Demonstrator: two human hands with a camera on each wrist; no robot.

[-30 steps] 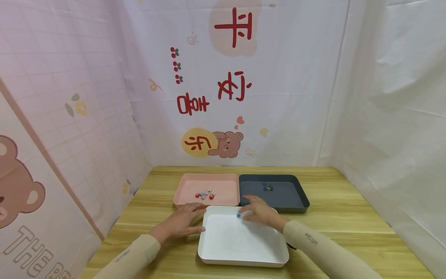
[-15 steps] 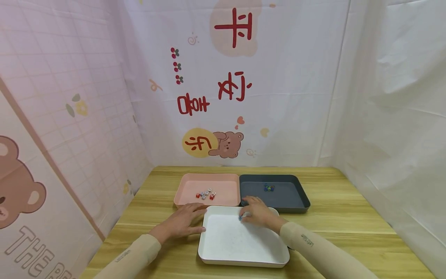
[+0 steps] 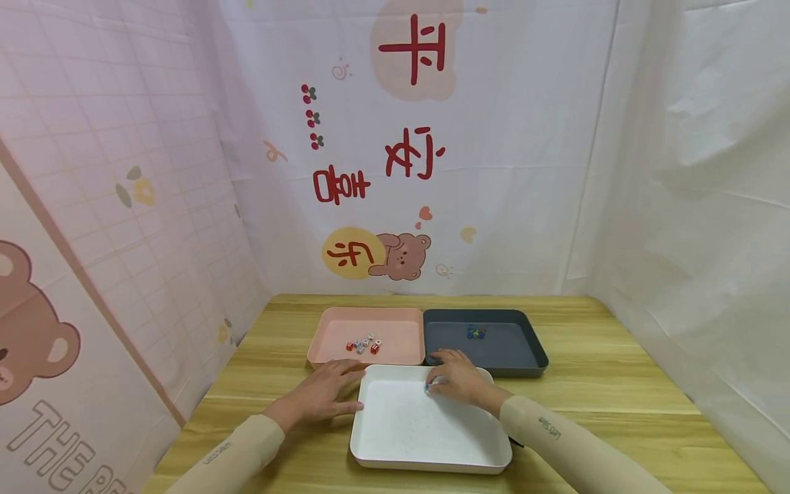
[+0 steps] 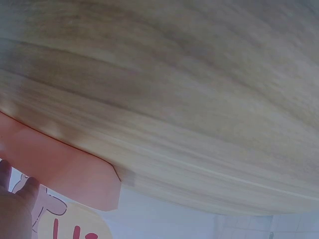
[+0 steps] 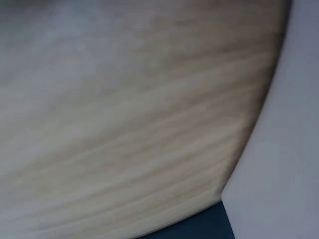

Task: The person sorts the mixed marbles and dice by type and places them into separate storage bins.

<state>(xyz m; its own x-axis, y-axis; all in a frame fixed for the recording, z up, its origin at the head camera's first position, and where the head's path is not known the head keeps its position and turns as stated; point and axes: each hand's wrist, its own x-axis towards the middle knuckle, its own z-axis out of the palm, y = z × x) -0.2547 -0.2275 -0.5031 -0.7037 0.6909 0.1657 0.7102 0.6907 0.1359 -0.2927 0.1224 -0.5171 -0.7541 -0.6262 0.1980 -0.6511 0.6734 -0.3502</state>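
In the head view my right hand is over the far side of the white tray. Thumb and fingers pinch a small blue piece close over the tray floor; most of it is hidden by the fingers, and its kind is too small to tell. At the tray's left rim lies my left hand, fingers loosely extended, thumb tip right at the side wall and nothing in its grip. Two of its fingers show at the lower left of the left wrist view. No hand shows in the right wrist view.
Behind the white tray stand a pink tray holding several red, white and silvery dice, and a dark grey tray with a cluster of small blue and green pieces. All stand on a wooden table with printed cloth around it.
The right hand's thumb and fingers have closed on the small blue piece, which lay visible at the fingertips a second ago and has shifted slightly rightward and nearer. The left hand has kept still.
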